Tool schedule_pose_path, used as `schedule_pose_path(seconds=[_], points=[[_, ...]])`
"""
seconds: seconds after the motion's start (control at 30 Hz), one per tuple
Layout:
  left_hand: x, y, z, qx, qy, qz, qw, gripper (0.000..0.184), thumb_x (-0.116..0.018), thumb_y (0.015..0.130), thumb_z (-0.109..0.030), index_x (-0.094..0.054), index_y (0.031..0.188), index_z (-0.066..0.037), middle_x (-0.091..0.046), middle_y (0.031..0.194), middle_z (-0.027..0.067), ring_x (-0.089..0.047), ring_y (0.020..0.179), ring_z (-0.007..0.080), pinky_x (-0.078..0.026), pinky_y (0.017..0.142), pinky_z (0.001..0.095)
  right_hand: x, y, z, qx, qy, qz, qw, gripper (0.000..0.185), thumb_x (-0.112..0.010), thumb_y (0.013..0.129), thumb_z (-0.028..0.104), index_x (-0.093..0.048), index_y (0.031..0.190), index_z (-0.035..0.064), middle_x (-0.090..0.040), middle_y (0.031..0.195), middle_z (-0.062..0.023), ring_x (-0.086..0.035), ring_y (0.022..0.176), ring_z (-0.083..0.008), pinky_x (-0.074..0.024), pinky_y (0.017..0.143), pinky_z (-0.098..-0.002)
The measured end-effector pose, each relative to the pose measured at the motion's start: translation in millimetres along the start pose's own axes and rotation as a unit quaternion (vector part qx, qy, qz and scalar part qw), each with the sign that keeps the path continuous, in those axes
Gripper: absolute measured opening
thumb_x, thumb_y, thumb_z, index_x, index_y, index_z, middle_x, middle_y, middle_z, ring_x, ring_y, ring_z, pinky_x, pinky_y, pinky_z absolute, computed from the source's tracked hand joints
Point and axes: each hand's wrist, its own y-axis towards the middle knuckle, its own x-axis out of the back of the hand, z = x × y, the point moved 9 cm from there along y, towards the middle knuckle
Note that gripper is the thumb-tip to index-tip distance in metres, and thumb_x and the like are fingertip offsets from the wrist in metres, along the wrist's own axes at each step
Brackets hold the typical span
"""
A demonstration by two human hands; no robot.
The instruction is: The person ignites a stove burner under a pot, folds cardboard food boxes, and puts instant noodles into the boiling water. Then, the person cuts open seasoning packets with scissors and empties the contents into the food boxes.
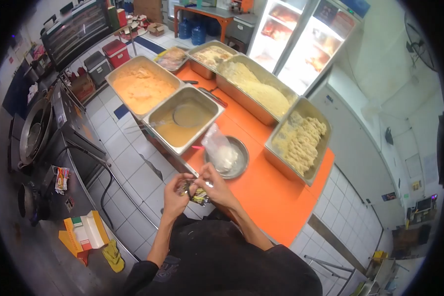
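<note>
As the left hand (175,191) and right hand (214,185) grasp one shiny packet (201,198) — held between their fingers — one plastic bag (219,147) (whitish contents inside), in one round metal pan (246,159), on the orange tabletop (274,203).

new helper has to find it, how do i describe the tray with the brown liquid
Find the big orange table; metal trays line its left edge. The tray you want is the one nearest the round bowl. It holds brown liquid with a round-headed utensil in it, while its neighbour holds a thick orange mix.
</note>
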Motion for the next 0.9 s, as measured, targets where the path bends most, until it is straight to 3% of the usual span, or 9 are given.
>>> schedule_pose_path(seconds=[0.07,0.13,0.17,0.27,0.37,0.57,0.7,0.8,0.9], points=[[47.6,-4.5,-5.1,-0.050,-0.008,-0.062,0.997,0.034,-0.075,0.083,-0.011,-0.057,0.109,0.000,-0.065,0.098,0.0069,-0.062,0.092,0.0125,-0.049,0.083,0.0269,-44.0,25.4,-4.6,0.015,0.005,0.013,1.000,0.020,-0.064,0.092,0.009,-0.049,0.105,0.0061,-0.061,0.093,-0.0020,-0.056,0.083,-0.0075,-0.0459,0.071,-0.0231],[113.0,-12.5,-10.3,-0.101,-0.034,-0.205,0.973,0.037,-0.077,0.082,-0.013,-0.055,0.109,-0.001,-0.063,0.097,0.0050,-0.061,0.091,0.0123,-0.049,0.082,0.0260,-97.0,48.9,-28.4,-0.045,0.108,0.055,0.992,0.020,-0.065,0.090,0.012,-0.054,0.103,0.0025,-0.062,0.086,-0.0035,-0.059,0.080,-0.0084,-0.0462,0.068,-0.0217],[133.4,-16.5,-12.6,-0.077,-0.010,-0.214,0.974,0.037,-0.076,0.082,-0.013,-0.054,0.109,-0.001,-0.061,0.097,0.0046,-0.061,0.092,0.0126,-0.049,0.082,0.0256,-116.9,56.7,-35.2,-0.108,0.060,0.050,0.991,0.017,-0.067,0.090,0.015,-0.060,0.097,0.0006,-0.063,0.081,-0.0026,-0.058,0.074,-0.0076,-0.0467,0.065,-0.0215],[198.2,-40.0,-21.2,-0.059,-0.007,-0.275,0.960,0.033,-0.073,0.082,-0.009,-0.054,0.108,-0.001,-0.060,0.098,0.0052,-0.060,0.094,0.0127,-0.049,0.082,0.0254,-187.5,87.4,-9.2,-0.018,-0.080,0.107,0.991,0.013,-0.070,0.084,0.012,-0.066,0.084,-0.0011,-0.065,0.077,-0.0062,-0.059,0.070,-0.0110,-0.0469,0.064,-0.0277],[261.1,-65.6,-32.5,-0.077,0.008,-0.316,0.946,0.031,-0.070,0.083,-0.005,-0.053,0.109,-0.003,-0.059,0.098,0.0052,-0.059,0.093,0.0133,-0.048,0.082,0.0260,-257.5,103.4,19.7,0.045,-0.085,0.207,0.974,0.008,-0.071,0.082,0.007,-0.070,0.085,-0.0013,-0.065,0.079,-0.0072,-0.061,0.074,-0.0149,-0.0475,0.067,-0.0308],[333.7,-99.1,-70.5,-0.109,0.088,-0.414,0.899,0.027,-0.069,0.081,-0.002,-0.055,0.104,-0.002,-0.060,0.090,0.0057,-0.059,0.086,0.0134,-0.047,0.082,0.0282,-348.4,126.2,19.0,0.054,-0.105,0.300,0.947,0.013,-0.074,0.078,0.007,-0.074,0.090,0.0028,-0.064,0.080,-0.0093,-0.061,0.076,-0.0225,-0.0476,0.071,-0.0330],[359.3,-100.4,-61.6,-0.067,0.078,-0.387,0.916,0.027,-0.069,0.081,-0.001,-0.055,0.104,-0.001,-0.059,0.084,0.0044,-0.058,0.081,0.0123,-0.047,0.080,0.0268,-382.7,135.8,11.5,0.054,-0.178,0.350,0.918,0.012,-0.073,0.080,0.008,-0.074,0.091,0.0027,-0.063,0.080,-0.0096,-0.061,0.076,-0.0215,-0.0470,0.071,-0.0325],[372.4,-91.4,-64.8,-0.066,0.067,-0.384,0.918,0.026,-0.069,0.082,-0.001,-0.055,0.104,0.000,-0.060,0.085,0.0049,-0.059,0.082,0.0129,-0.047,0.081,0.0270,-385.3,151.9,8.8,0.011,-0.079,0.330,0.940,0.011,-0.071,0.082,0.010,-0.074,0.090,0.0033,-0.062,0.077,-0.0098,-0.060,0.076,-0.0205,-0.0464,0.070,-0.0321],[379.0,-70.2,-77.1,-0.065,0.147,-0.394,0.905,0.021,-0.071,0.080,-0.001,-0.060,0.097,-0.001,-0.062,0.086,0.0043,-0.061,0.083,0.0130,-0.049,0.080,0.0281,-392.2,172.8,4.4,-0.012,-0.127,0.319,0.939,0.010,-0.068,0.085,0.012,-0.075,0.089,0.0050,-0.060,0.074,-0.0091,-0.058,0.072,-0.0188,-0.0457,0.068,-0.0315]])
